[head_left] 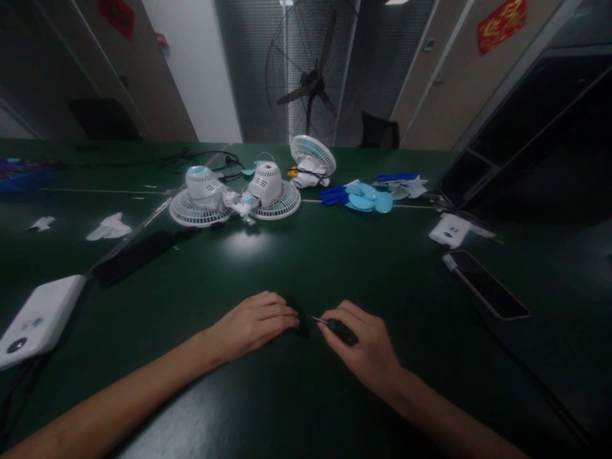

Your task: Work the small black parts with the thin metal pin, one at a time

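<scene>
My right hand (366, 341) grips a small screwdriver (343, 332) by its dark handle. The thin metal shaft points left, toward my left hand (258, 324). At the fingertips of that left hand, close to the screwdriver's tip, is a small black object (303, 325); its kind is too dark to make out. The left fingers are pressed together against it, low over the green table (306, 255). Whether the tip touches the black object I cannot tell.
Farther back lie two white fan heads (275, 191) face down, with a third small fan (312, 162) behind. Blue fan blades (368, 197) and gloves sit beside them. A phone (485, 284) lies right, a white box-like device (42, 319) left, near a black pouch-like item (136, 257).
</scene>
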